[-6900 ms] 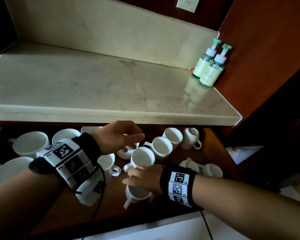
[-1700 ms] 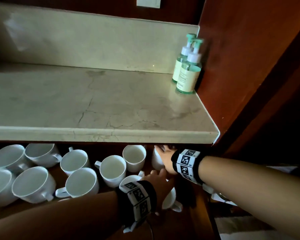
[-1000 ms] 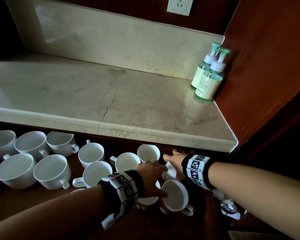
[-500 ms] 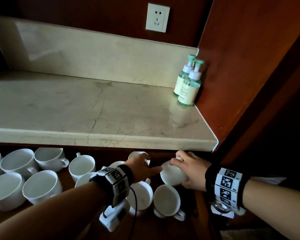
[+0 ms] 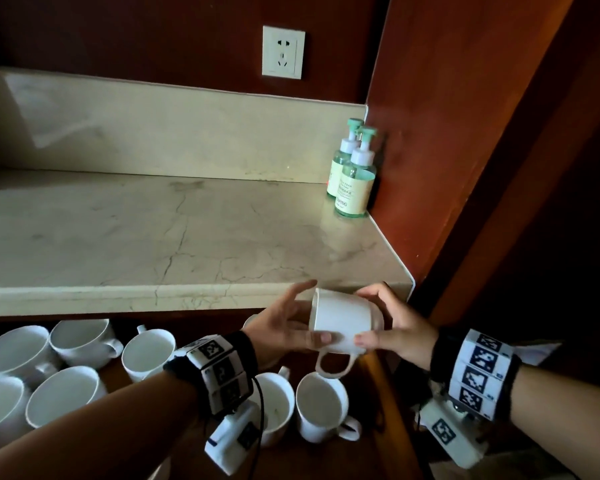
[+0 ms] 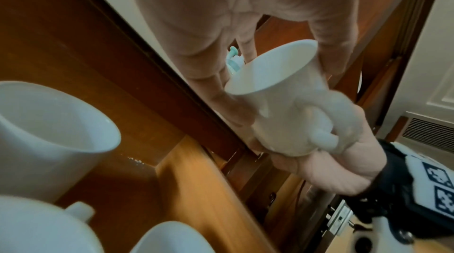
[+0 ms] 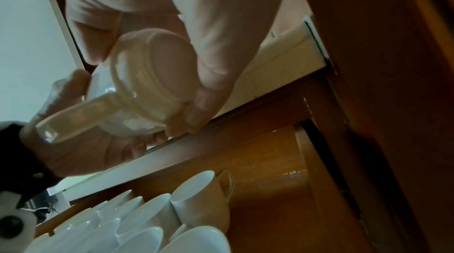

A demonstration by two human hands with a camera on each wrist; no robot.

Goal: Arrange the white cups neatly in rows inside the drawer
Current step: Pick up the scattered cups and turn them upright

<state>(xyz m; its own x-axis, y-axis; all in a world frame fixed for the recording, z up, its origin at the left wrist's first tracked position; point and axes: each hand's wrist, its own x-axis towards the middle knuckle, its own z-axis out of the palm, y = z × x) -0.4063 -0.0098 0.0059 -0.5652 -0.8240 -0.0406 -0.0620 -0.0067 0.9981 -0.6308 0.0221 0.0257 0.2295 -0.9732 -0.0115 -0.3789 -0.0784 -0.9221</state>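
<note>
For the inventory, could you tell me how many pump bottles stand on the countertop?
2: both in the back right corner of the countertop, the front bottle partly covering the rear bottle.

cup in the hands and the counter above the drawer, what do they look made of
Cup: likely glazed ceramic or porcelain; smooth white wall, with glossy highlights near its foot ring in the right wrist view.
Counter: looks like polished beige marble or similar stone; fine dark veins and crack lines, a soft reflection under the bottles. Could be imitation.

Bare forearms, black wristbands (image 5: 222, 372) with white fiducial-tag blocks, white wrist cameras (image 5: 451, 436) underneath, thin black cable (image 5: 261, 420).
</note>
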